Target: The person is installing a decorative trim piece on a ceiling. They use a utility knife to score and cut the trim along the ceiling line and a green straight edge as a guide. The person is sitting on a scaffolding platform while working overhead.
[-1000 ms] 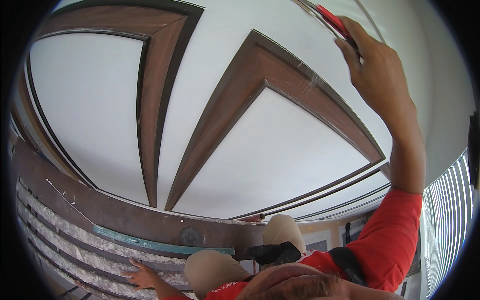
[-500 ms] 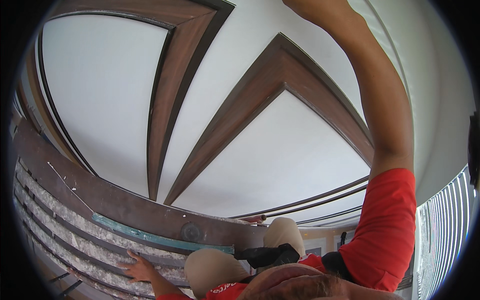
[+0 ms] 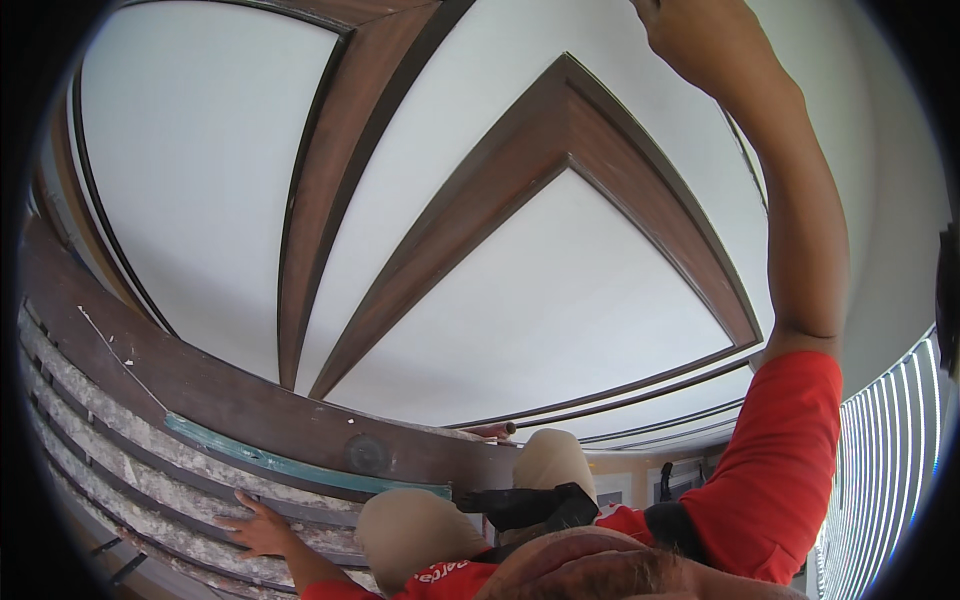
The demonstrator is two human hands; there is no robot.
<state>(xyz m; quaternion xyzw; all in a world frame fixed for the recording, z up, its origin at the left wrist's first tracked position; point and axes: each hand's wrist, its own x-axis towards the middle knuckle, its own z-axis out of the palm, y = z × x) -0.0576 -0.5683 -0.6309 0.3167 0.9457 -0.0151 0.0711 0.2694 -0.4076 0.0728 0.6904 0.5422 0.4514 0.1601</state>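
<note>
My right hand (image 3: 695, 38) is raised at the top edge, against the white surface beside a brown triangular moulding (image 3: 510, 150). Its fingers look curled in and are partly cut off by the picture's edge. A small dark bit shows at the fingertips, too little to name. Low on the left, my left hand (image 3: 262, 528) lies with fingers spread on worn, paint-splashed slats (image 3: 190, 500). Nothing is in it.
A brown board (image 3: 240, 375) runs along the slats, with a teal strip (image 3: 290, 470) beside it. My bent knees (image 3: 410, 535) are close to the slats. A second brown moulding (image 3: 325, 180) stands at the left. Striped blinds (image 3: 885, 460) hang at the right.
My right hand and forearm have shifted to the right across the white surface. My left hand stays on the slats. The whole view has tilted slightly.
</note>
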